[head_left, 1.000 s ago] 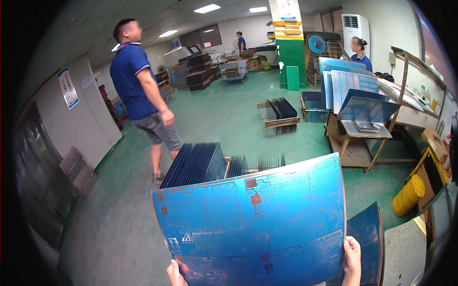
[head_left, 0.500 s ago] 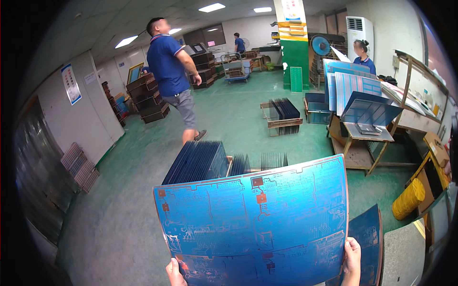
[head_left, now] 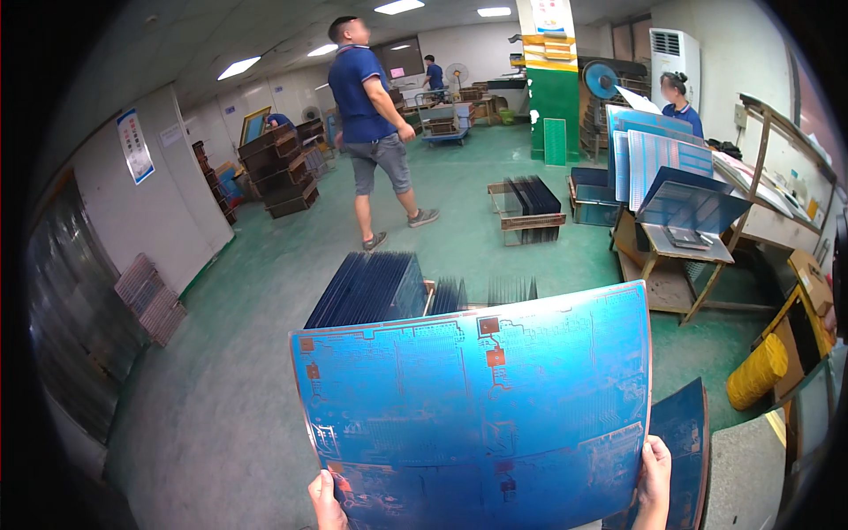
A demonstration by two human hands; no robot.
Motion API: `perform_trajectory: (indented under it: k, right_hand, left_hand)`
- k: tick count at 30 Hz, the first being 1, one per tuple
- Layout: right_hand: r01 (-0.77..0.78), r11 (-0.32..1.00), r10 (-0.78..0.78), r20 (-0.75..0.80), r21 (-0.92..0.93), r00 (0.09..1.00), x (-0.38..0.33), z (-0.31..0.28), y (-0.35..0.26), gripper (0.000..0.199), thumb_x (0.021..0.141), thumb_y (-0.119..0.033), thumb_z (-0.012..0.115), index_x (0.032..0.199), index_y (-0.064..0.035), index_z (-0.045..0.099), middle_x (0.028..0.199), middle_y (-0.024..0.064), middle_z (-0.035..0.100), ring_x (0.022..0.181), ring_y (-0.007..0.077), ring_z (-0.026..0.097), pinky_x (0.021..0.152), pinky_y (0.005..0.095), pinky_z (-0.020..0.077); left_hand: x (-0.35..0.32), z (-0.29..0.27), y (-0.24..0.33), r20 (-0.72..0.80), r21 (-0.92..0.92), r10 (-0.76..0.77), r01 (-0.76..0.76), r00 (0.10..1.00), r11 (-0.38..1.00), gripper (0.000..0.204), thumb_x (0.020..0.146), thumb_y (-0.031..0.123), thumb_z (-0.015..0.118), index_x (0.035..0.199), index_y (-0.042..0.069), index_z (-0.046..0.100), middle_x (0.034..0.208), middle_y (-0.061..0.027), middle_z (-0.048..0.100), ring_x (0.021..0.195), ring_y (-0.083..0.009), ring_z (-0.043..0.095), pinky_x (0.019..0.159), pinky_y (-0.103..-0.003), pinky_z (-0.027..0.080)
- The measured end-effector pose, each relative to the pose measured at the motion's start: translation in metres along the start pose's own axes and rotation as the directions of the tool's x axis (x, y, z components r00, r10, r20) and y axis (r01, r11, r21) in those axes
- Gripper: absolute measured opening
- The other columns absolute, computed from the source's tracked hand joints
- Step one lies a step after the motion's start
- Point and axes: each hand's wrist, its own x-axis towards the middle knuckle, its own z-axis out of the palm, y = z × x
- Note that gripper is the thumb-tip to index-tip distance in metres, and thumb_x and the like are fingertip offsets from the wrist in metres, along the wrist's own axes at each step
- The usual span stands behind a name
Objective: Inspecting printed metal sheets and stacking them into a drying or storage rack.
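Observation:
A large blue circuit board panel (head_left: pixel 477 406) with copper-coloured traces is held up, tilted, across the lower middle of the view. My left hand (head_left: pixel 328 500) grips its lower left edge, the thumb lying over the front face. At the lower right edge, my right hand (head_left: pixel 653 482) pinches it in the same manner. The fingers behind the panel are hidden. Just beyond the panel's top edge, a rack holds a dense row of dark upright panels (head_left: pixel 367 287). Another dark blue panel (head_left: pixel 676 450) leans to the right of my right hand.
A person (head_left: pixel 371 124) in a blue shirt walks on the green floor ahead. A second rack of panels (head_left: pixel 527 208) stands farther off. To the right are a work table (head_left: pixel 671 252) with blue sheets, a seated person (head_left: pixel 680 110), and a yellow roll (head_left: pixel 757 371). Stacked brown racks (head_left: pixel 278 172) stand left.
The walking person has moved to the right, away from the stacked racks. The panel in my hands sits slightly higher and farther right in view, and both hands keep their grip.

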Motion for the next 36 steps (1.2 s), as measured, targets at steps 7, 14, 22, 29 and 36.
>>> perform_trajectory:
  k: [7, 14, 22, 29, 36]
  right_hand:
    - [-0.038, 0.999, 0.038, 0.000, 0.007, 0.999, 0.000, 0.005, -0.003, 0.016, 0.085, -0.013, 0.057, 0.093, 0.0005, 0.058, 0.083, 0.0055, 0.062, 0.072, 0.0107, 0.057, 0.068, 0.0240, 0.0464]
    - [-0.055, 0.998, 0.055, 0.014, -0.006, 0.998, 0.001, 0.007, -0.005, 0.016, 0.085, -0.015, 0.058, 0.093, -0.0002, 0.057, 0.082, 0.0049, 0.062, 0.071, 0.0103, 0.057, 0.066, 0.0235, 0.0471]
    - [-0.092, 0.995, 0.090, 0.045, 0.046, 0.995, -0.004, 0.019, -0.015, 0.016, 0.084, -0.013, 0.059, 0.093, -0.0001, 0.058, 0.081, 0.0040, 0.061, 0.072, 0.0095, 0.056, 0.066, 0.0229, 0.0463]
    - [-0.127, 0.989, 0.124, 0.042, 0.071, 0.991, -0.007, 0.020, -0.012, 0.013, 0.085, -0.012, 0.058, 0.092, -0.0014, 0.059, 0.080, 0.0036, 0.062, 0.070, 0.0095, 0.057, 0.065, 0.0227, 0.0466]
    - [-0.131, 0.989, 0.126, 0.063, 0.071, 0.990, -0.010, 0.023, -0.016, 0.013, 0.085, -0.011, 0.057, 0.093, -0.0011, 0.058, 0.080, 0.0037, 0.062, 0.070, 0.0086, 0.057, 0.065, 0.0221, 0.0463]
  left_hand:
    - [0.006, -0.007, -0.011, 0.023, -0.016, 0.010, -0.009, 1.000, 1.000, 0.036, 0.093, 0.031, 0.043, 0.067, 0.007, 0.053, 0.064, 0.0018, 0.051, 0.058, -0.0070, 0.044, 0.055, -0.021, 0.034]
    - [0.011, -0.015, -0.023, 0.014, -0.004, 0.000, 0.000, 1.000, 1.000, 0.035, 0.092, 0.036, 0.044, 0.077, 0.007, 0.056, 0.065, 0.0026, 0.051, 0.059, -0.0068, 0.046, 0.055, -0.020, 0.036]
    - [-0.001, -0.009, -0.003, 0.007, -0.069, -0.237, 0.237, 0.971, 0.969, 0.028, 0.091, 0.035, 0.048, 0.078, 0.011, 0.054, 0.067, 0.0039, 0.047, 0.058, -0.0078, 0.045, 0.050, -0.021, 0.038]
    - [-0.003, -0.010, -0.009, -0.035, -0.094, -0.286, 0.281, 0.958, 0.955, 0.030, 0.092, 0.035, 0.045, 0.074, 0.012, 0.050, 0.062, 0.0044, 0.043, 0.054, -0.0077, 0.041, 0.045, -0.022, 0.032]
    - [-0.001, -0.010, -0.009, -0.051, -0.045, -0.242, 0.240, 0.969, 0.970, 0.034, 0.092, 0.036, 0.045, 0.069, 0.012, 0.048, 0.059, 0.0050, 0.041, 0.051, -0.0072, 0.038, 0.045, -0.021, 0.030]
